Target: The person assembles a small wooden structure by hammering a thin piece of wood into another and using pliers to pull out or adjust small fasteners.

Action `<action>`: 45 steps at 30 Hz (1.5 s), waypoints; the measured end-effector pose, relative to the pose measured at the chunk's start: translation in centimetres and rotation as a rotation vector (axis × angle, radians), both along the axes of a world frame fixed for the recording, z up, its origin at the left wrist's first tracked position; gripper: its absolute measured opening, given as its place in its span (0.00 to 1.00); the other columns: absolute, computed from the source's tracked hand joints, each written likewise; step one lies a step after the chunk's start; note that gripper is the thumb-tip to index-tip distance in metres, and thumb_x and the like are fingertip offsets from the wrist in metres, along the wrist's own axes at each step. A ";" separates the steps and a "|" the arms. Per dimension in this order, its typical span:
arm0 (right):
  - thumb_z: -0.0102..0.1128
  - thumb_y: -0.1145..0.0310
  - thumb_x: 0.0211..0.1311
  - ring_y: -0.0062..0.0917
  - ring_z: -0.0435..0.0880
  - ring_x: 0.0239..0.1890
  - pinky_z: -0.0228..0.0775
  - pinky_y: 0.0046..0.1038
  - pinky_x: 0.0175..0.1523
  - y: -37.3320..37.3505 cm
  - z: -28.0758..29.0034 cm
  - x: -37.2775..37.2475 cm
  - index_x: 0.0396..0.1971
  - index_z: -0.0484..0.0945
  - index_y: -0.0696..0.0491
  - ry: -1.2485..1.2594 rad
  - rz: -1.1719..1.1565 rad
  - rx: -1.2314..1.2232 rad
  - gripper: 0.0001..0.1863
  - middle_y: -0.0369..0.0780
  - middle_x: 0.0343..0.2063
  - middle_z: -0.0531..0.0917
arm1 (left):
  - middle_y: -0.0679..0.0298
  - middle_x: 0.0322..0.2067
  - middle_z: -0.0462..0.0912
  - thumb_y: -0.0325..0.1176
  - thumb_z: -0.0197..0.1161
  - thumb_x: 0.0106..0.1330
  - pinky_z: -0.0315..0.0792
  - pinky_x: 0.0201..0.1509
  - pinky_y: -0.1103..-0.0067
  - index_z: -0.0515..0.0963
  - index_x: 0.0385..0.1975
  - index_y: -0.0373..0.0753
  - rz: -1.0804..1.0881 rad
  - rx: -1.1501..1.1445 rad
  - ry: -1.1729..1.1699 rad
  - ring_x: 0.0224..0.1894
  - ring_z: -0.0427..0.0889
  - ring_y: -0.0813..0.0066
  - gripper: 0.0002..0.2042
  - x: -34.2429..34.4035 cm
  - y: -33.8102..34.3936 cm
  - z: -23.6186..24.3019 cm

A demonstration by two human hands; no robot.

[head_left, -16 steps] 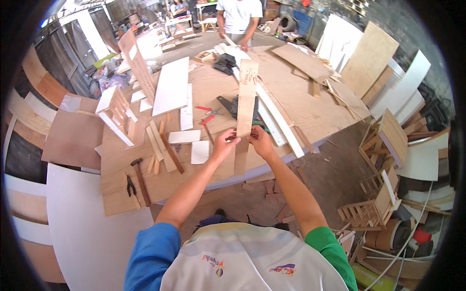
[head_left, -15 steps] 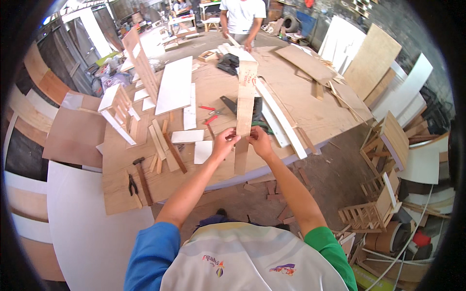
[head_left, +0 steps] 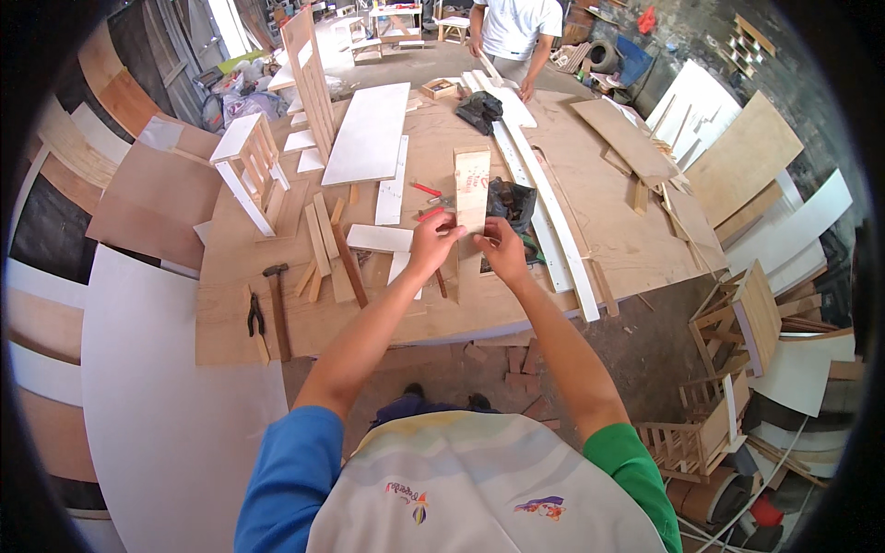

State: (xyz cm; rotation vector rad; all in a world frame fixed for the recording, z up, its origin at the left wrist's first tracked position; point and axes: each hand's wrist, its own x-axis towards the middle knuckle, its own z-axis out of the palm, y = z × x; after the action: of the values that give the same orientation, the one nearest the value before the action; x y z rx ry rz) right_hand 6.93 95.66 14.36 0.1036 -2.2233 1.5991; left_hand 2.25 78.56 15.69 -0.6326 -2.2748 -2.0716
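A pale plywood strip [head_left: 472, 189] with reddish printed marks on its face stands between my hands over the table. My left hand [head_left: 435, 243] grips its left edge near the lower part, fingers bent round it. At the opposite edge, my right hand [head_left: 502, 249] pinches it between thumb and fingers. Whether its lower end rests on the tabletop I cannot tell. Just behind the strip lie a black plastic bag [head_left: 513, 203] and a red-handled tool [head_left: 428, 190], partly covered by the strip and my left hand.
On the wooden worktable [head_left: 396, 318] lie a hammer [head_left: 278, 309], pliers [head_left: 255, 313], wood strips [head_left: 323, 235], a white panel [head_left: 369, 134] and long white boards [head_left: 553, 221]. A slatted wooden frame [head_left: 253, 166] stands left. Another person [head_left: 518, 37] works at the far edge.
The plywood strip looks much shorter now, its upper end lower in view and nearer my hands. Both hands have shifted slightly farther over the table, still holding it. My view has turned somewhat left.
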 end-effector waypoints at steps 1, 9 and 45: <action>0.66 0.72 0.54 0.33 0.84 0.43 0.75 0.31 0.47 0.2 0.3 -0.1 0.47 0.72 0.59 0.001 0.019 -0.037 0.21 0.46 0.39 0.84 | 0.62 0.39 0.83 0.24 0.64 0.59 0.73 0.46 0.80 0.78 0.41 0.30 -0.011 0.030 -0.001 0.40 0.81 0.77 0.11 -0.2 0.4 0.1; 0.64 0.78 0.56 0.25 0.83 0.43 0.76 0.27 0.48 2.3 6.6 -0.6 0.48 0.73 0.61 0.066 0.141 -0.170 0.19 0.44 0.38 0.84 | 0.62 0.35 0.83 0.26 0.66 0.59 0.75 0.44 0.80 0.77 0.40 0.30 0.017 0.189 0.063 0.39 0.81 0.78 0.11 0.9 2.7 2.9; 0.67 0.65 0.57 0.27 0.81 0.36 0.74 0.29 0.42 -1.6 -3.4 6.3 0.46 0.71 0.61 -0.461 0.519 -0.061 0.22 0.43 0.33 0.82 | 0.51 0.53 0.73 0.58 0.37 0.71 0.65 0.62 0.63 0.62 0.61 0.33 0.072 1.092 -0.501 0.53 0.74 0.57 0.33 0.4 -4.8 3.3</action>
State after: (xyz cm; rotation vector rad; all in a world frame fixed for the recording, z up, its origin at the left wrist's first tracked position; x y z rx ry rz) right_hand 13.27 94.10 11.00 0.3517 -2.6404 2.1389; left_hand 2.69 73.73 18.97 0.0451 -0.8582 -3.1144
